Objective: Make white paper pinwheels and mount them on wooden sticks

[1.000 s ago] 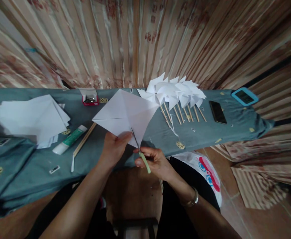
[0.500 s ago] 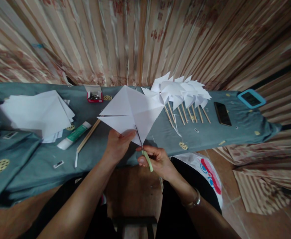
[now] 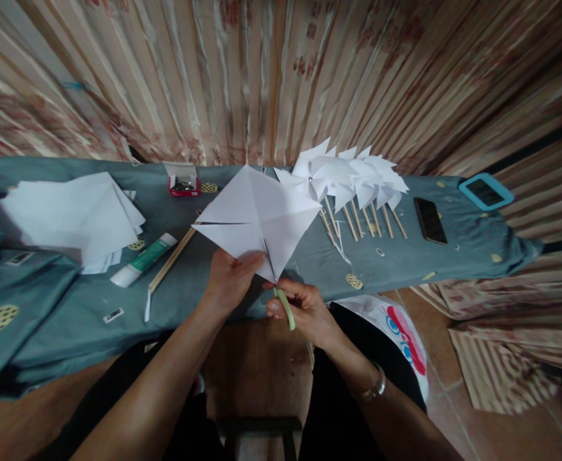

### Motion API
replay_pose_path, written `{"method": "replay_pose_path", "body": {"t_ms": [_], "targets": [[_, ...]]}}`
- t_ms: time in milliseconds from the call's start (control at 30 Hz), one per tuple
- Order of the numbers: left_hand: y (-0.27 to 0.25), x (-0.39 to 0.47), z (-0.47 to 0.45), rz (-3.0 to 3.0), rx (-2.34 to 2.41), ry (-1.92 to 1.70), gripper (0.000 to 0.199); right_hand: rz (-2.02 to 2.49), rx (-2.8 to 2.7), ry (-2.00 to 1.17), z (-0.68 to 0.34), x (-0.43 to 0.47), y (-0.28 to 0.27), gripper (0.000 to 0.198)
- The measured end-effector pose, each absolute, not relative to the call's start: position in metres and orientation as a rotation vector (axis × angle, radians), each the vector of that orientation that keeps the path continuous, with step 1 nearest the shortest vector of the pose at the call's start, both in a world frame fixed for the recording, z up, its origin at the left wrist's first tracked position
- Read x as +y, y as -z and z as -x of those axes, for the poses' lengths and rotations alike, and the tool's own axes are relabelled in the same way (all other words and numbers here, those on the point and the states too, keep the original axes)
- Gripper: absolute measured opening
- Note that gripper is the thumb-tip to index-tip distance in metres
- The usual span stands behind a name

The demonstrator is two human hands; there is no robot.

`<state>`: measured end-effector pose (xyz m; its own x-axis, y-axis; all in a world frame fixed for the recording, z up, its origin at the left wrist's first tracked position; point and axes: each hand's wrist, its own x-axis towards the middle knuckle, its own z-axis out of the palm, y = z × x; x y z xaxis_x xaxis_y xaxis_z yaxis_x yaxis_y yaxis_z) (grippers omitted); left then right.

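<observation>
My left hand pinches a white square of paper near its lower left edge, thumb on top. The sheet is creased and turned corner-up, with one slit running in from its left corner. In my right hand is a pair of scissors with pale green handles. Their blades lie at the paper's near corner, along a line pointing to its middle. Behind the sheet's right corner, several white paper pinwheels on wooden sticks lie in an overlapping row.
A stack of white paper lies at the left of the cloth-covered table. Nearer are a green and white tube and wooden sticks. A small red box stands at the back. At right lie a phone and a blue-framed device.
The paper has shifted slightly to the right and tilted a little. Both hands keep their grips, and the scissors stay at the near corner.
</observation>
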<state>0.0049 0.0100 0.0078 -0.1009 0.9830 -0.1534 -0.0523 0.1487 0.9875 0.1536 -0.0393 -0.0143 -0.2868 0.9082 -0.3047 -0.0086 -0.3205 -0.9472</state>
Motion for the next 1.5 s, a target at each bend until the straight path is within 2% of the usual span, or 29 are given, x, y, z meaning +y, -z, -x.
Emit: {"method": "replay_pose_path", "body": {"t_ms": [233, 400, 600, 800, 1500], "targets": [[-0.0063, 0.0108, -0.0051, -1.028, 1.335, -1.173, 0.014, 1.256, -1.143, -1.708, -0.1526, -0.0405, 0.0171, 0.041], [-0.0061, 0.0113, -0.0051, -1.040, 1.329, -1.197, 0.012, 1.265, -1.106, -1.723, -0.1529, -0.0394, 0.0182, 0.046], [-0.0043, 0.0109, -0.0046, -1.025, 1.281, -1.220, 0.011, 1.296, -1.120, -1.720, -0.1544, -0.0387, 0.0167, 0.044], [-0.0053, 0.0071, -0.0039, -1.077, 1.243, -1.056, 0.017, 1.250, -1.197, -1.666, -0.1563, -0.0387, 0.0160, 0.035], [-0.0051, 0.0064, -0.0053, -1.066, 1.240, -1.089, 0.015, 1.269, -1.145, -1.698, -0.1545, -0.0381, 0.0154, 0.035]]}}
